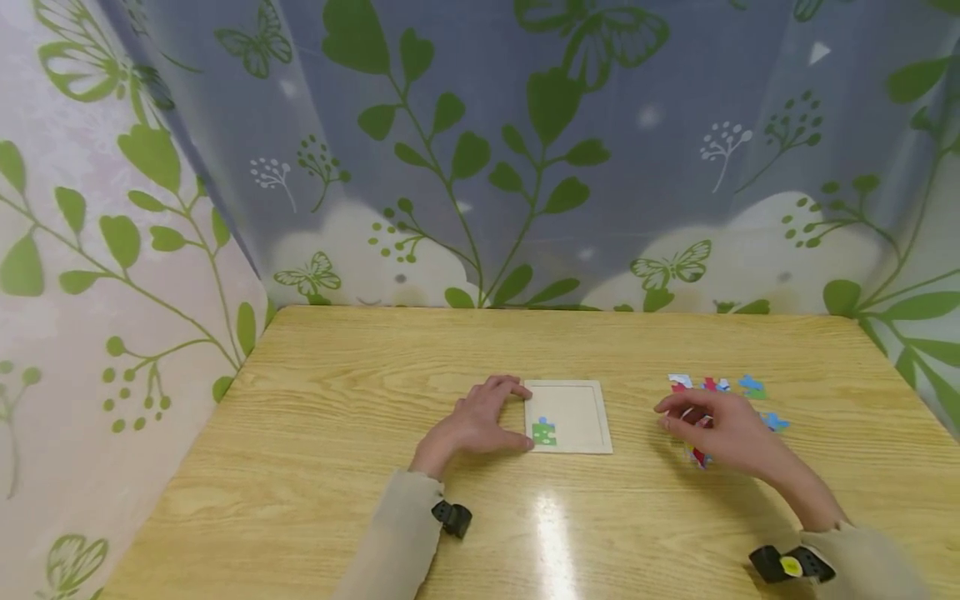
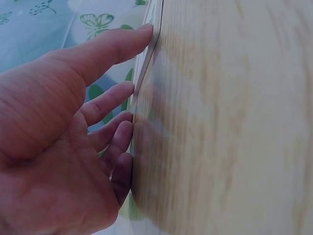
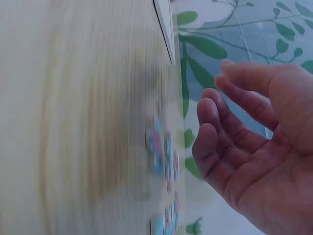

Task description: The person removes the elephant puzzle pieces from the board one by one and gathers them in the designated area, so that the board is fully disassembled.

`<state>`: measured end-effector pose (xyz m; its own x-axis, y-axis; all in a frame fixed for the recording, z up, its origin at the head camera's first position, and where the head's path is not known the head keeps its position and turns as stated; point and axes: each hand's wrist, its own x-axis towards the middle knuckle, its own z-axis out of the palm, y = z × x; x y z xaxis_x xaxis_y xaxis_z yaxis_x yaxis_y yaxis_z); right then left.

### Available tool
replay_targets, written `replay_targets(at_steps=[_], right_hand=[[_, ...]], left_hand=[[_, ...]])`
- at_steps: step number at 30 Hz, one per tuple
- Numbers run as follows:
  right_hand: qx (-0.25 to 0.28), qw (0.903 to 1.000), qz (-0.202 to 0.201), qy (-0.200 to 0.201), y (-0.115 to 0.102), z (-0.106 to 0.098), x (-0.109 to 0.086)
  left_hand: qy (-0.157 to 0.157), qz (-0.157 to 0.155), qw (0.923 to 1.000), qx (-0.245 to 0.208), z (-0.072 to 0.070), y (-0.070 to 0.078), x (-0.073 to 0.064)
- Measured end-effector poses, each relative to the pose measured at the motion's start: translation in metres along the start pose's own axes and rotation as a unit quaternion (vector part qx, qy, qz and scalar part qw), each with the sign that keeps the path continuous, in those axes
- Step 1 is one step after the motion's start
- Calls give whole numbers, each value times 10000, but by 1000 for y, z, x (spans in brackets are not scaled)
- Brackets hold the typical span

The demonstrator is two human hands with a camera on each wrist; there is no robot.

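Note:
A square, pale puzzle tray lies on the table in the head view. In its near left corner sits a green jigsaw piece with a blue knob. My left hand rests beside the tray, thumb and fingers spread, their tips touching its left edge. Over the loose jigsaw pieces at the right hovers my right hand, partly hiding them. Its fingers are loosely bent, and the right wrist view shows nothing between the thumb and the other fingers.
The wooden table bears the tray and pieces. Behind it hangs a curtain with green leaves and butterflies, which also runs down the left and right sides. Each wrist carries a black strap.

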<state>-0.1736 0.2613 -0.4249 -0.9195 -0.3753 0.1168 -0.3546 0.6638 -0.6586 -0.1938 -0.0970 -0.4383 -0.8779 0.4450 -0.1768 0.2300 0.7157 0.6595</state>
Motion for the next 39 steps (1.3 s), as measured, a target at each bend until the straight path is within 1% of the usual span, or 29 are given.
replay_targets(at_steps=[5,10,20,29,39], right_hand=[[10,9999,-35,-106,-10,9,10],[231,9993,-140,-249,-18,18,20],[337,9984,-185,-424,-28,34,32],[474,9964,-84,-698,-36,51,43],[507,9937,-297,-958,-46,64,55]], left_hand=[[8,-13,10000,-15,0,1,-1],[-12,-6,10000,-40,0,1,-1],[-23,-17,10000,-61,-1,2,-2],[-1,-40,10000,-76,-1,3,-2],[20,-108,9999,20,-1,2,1]])
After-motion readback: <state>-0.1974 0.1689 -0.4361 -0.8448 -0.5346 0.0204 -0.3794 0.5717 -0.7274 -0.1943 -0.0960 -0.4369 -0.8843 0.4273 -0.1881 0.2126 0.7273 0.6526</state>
